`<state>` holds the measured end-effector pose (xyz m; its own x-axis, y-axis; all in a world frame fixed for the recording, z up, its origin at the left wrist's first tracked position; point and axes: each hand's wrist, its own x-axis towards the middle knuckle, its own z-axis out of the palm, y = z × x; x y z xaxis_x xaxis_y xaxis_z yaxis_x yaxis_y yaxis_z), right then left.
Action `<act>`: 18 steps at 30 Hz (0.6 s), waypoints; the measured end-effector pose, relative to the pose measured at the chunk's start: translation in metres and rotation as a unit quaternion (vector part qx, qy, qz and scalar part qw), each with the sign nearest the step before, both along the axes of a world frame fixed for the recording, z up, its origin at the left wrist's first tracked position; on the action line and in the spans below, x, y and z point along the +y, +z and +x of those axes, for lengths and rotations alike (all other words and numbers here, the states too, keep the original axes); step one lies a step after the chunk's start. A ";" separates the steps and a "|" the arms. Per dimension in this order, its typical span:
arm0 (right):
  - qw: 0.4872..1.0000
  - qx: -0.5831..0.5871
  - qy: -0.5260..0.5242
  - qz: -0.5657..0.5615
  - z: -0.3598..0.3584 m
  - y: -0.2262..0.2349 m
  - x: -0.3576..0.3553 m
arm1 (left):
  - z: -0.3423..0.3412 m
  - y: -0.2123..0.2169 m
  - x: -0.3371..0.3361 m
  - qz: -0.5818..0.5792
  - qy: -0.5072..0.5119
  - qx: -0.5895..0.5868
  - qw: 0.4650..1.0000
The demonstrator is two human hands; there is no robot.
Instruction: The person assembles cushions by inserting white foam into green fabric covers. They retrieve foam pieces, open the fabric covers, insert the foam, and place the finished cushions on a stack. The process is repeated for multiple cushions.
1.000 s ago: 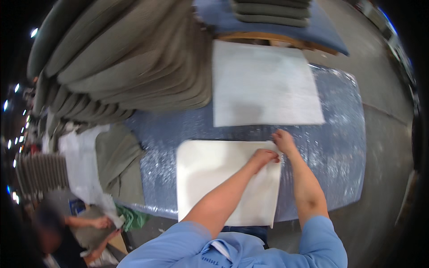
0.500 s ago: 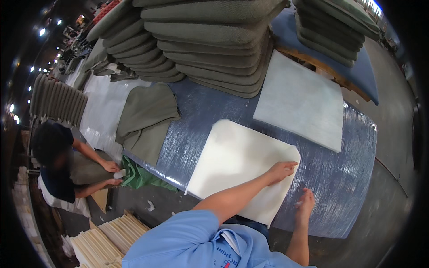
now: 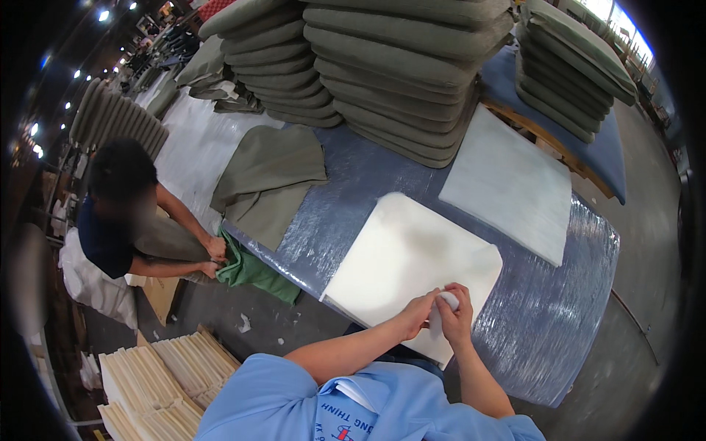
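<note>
By the tabletop's (image 3: 533,360) near edge, left hand (image 3: 418,314) and right hand (image 3: 459,317) clamp a white wad (image 3: 435,323), probably soft and light, best pinched midway.

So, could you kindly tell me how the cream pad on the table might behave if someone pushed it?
The cream pad may slide fairly easily, as the table has a glossy cover. It probably won't roll or tip, being broad and lying flat. Its weight is hard to judge from here.
</note>
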<state>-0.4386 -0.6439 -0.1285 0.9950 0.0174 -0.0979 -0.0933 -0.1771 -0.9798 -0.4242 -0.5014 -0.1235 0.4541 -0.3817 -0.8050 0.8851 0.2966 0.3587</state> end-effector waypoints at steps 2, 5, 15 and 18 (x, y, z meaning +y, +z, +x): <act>0.991 0.035 -0.027 0.126 0.016 0.004 0.029 | 0.009 -0.011 0.023 0.071 -0.075 -0.078 0.992; 0.979 0.093 -0.049 0.177 0.055 -0.014 0.051 | 0.031 -0.034 0.063 0.300 -0.128 -0.341 0.882; 0.958 0.261 0.017 0.118 0.204 -0.065 0.168 | 0.248 -0.071 0.185 0.323 -0.036 -0.430 0.842; 0.952 0.287 0.040 0.097 0.218 -0.077 0.190 | 0.280 -0.091 0.183 0.236 -0.094 -0.331 0.909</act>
<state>-0.2206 -0.4535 -0.2058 0.7731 0.1644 -0.6126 -0.6171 -0.0279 -0.7864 -0.1440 -0.3181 -0.2142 0.8608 -0.1852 -0.4740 0.4491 -0.1617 0.8787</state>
